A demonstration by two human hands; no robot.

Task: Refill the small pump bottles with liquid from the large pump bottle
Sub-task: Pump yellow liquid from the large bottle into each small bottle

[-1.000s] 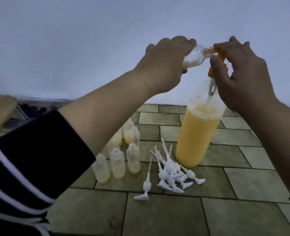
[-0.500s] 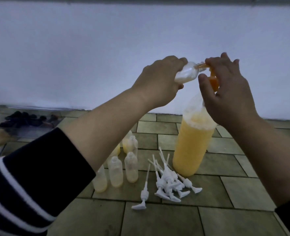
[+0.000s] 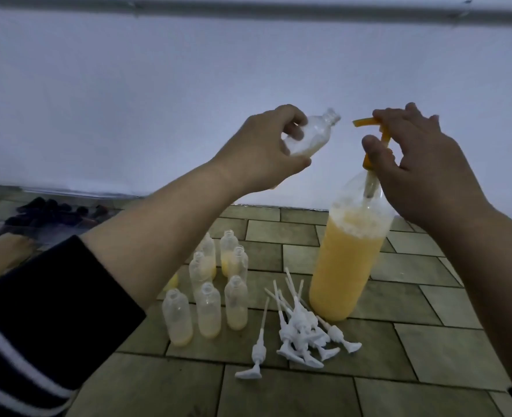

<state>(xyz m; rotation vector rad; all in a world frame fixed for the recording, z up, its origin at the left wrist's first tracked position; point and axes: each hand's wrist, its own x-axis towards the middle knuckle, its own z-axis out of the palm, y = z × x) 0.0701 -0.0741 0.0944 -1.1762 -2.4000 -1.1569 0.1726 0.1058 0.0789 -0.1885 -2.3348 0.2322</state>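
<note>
A large clear bottle (image 3: pixel 346 266) of orange-yellow liquid stands on the tiled floor at centre right. Its orange pump head (image 3: pixel 372 130) sticks out at the top, and my right hand (image 3: pixel 420 164) grips it from above. My left hand (image 3: pixel 263 152) holds a small clear bottle (image 3: pixel 312 135) tilted, its open neck pointing right and a short gap away from the pump spout. A little liquid lies in the small bottle's lower end. Several small open bottles (image 3: pixel 209 296) with yellow liquid at the bottom stand in a group below my left forearm.
A heap of white pump tops with dip tubes (image 3: pixel 300 329) lies on the tiles in front of the large bottle. A white wall runs close behind. At far left lies a clear bag of dark caps (image 3: pixel 50 212). A bare foot (image 3: pixel 5 251) shows at the left edge.
The small bottle's neck was at the orange spout; my left hand has drawn it back to the left, leaving a gap. The camera has tilted up.
</note>
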